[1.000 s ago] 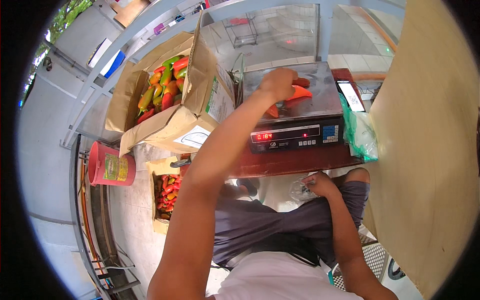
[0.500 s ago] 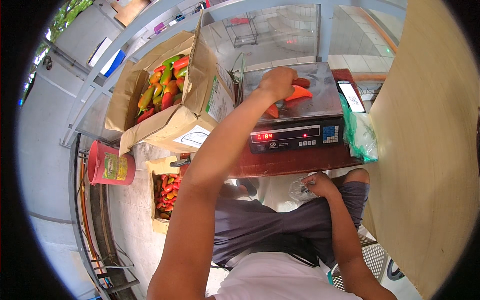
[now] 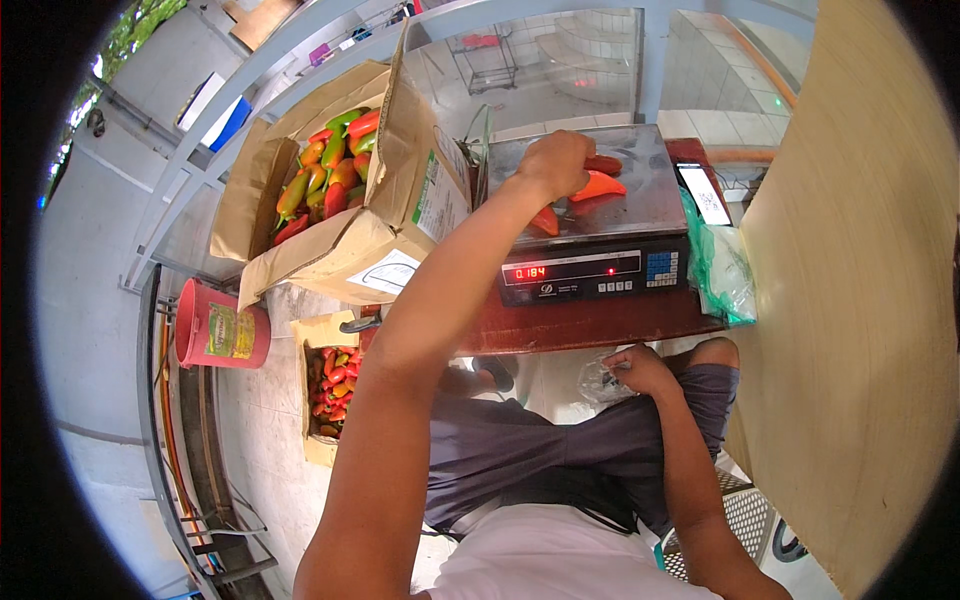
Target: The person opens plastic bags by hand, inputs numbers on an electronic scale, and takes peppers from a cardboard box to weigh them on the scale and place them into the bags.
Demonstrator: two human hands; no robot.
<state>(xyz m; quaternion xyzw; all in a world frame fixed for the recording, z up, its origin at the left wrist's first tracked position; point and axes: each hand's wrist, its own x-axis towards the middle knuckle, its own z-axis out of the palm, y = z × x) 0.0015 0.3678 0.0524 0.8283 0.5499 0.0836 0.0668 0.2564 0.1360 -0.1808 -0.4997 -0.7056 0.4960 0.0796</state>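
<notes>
Ahead of you the digital scale [image 3: 590, 235] carries several red and orange peppers [image 3: 600, 185] on its steel pan, long axes running left to right. Your left hand [image 3: 553, 162] rests curled on them, fingers closed around one. Your right hand [image 3: 640, 368], near your lap, pinches a clear plastic bag [image 3: 603, 382].

wooden table [image 3: 600, 322] | digital scale [image 3: 590, 260] | cardboard box [image 3: 350, 240] | green bags [image 3: 722, 270]
</notes>
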